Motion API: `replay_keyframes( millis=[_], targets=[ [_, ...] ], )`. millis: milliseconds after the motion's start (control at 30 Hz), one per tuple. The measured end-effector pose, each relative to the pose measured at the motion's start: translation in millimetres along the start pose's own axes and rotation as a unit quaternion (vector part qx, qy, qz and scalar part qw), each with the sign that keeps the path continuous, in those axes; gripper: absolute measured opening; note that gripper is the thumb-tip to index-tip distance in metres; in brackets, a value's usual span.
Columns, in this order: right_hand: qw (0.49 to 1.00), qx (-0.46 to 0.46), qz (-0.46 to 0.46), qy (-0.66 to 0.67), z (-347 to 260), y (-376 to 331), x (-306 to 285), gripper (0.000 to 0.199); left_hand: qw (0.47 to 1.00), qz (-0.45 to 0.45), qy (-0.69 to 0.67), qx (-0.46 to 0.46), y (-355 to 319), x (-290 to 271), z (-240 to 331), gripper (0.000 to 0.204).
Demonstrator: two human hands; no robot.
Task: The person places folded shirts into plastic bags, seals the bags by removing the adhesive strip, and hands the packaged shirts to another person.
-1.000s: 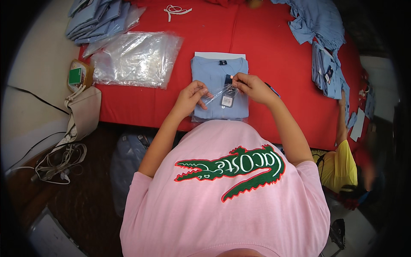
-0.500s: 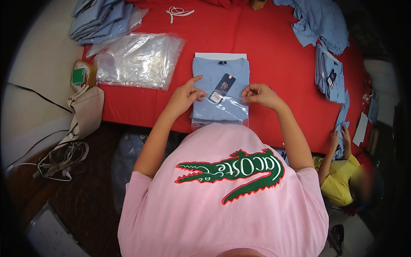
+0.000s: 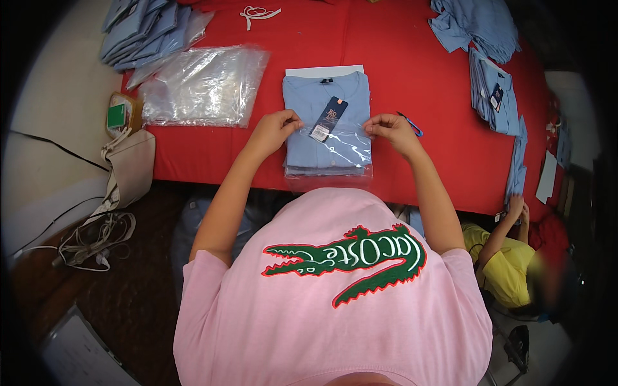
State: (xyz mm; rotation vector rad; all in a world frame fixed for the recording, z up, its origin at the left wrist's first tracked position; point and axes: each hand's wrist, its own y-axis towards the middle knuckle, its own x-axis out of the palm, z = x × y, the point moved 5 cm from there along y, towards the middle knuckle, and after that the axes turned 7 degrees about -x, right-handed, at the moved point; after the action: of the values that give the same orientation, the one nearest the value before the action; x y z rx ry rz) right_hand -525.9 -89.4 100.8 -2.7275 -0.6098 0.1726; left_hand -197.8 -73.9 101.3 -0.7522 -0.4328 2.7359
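A folded light blue shirt (image 3: 355,100) lies in front of me, a white board (image 3: 347,69) jutting out past its collar. On its front rests a dark hang tag (image 3: 334,109) with a white label. A clear plastic bag (image 3: 353,152) covers the lower part of the shirt, its mouth lying across the tag. My left hand (image 3: 278,128) pinches the bag's edge at the shirt's left side. At the opposite side, my right hand (image 3: 394,132) pinches the other edge. A small blue object (image 3: 413,125), partly hidden, lies just behind the right hand.
Clear bags (image 3: 199,87) lie flat left of the shirt on the red-covered table (image 3: 412,180), near stacked blue shirts (image 3: 141,32). More folded shirts (image 3: 492,93) are at right, near a person in yellow (image 3: 508,276). A beige bag (image 3: 132,161) hangs at the left edge.
My left fingers have closed on the bag's edge. The bag's mouth sits farther up the shirt, over the tag. The small blue object now shows beside my right hand.
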Motion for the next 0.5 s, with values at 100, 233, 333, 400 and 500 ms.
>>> replay_keyframes(
  millis=[100, 233, 333, 400, 500],
  targets=[
    [0.998, 0.007, 0.049, 0.048, 5, -4, -3, 0.02, 1.0, 0.004, -0.007, 0.0, 0, 3, -7, 0.025],
    [0.988, 0.079, 0.075, 0.113, 3, -8, -2, 0.024, 1.0, 0.007, -0.013, 0.004, -1, 4, -8, 0.025],
    [0.986, 0.118, 0.07, 0.093, 3, -7, -3, 0.026, 1.0, 0.006, -0.01, 0.0, -2, 3, -7, 0.024],
    [0.988, 0.12, 0.056, 0.075, 3, -6, -6, 0.029, 1.0, 0.006, -0.015, 0.005, -3, 3, -3, 0.024],
    [0.992, 0.105, 0.035, 0.064, -10, -6, -2, 0.035, 1.0, 0.011, -0.022, 0.007, -6, 3, -3, 0.023]
  ],
)
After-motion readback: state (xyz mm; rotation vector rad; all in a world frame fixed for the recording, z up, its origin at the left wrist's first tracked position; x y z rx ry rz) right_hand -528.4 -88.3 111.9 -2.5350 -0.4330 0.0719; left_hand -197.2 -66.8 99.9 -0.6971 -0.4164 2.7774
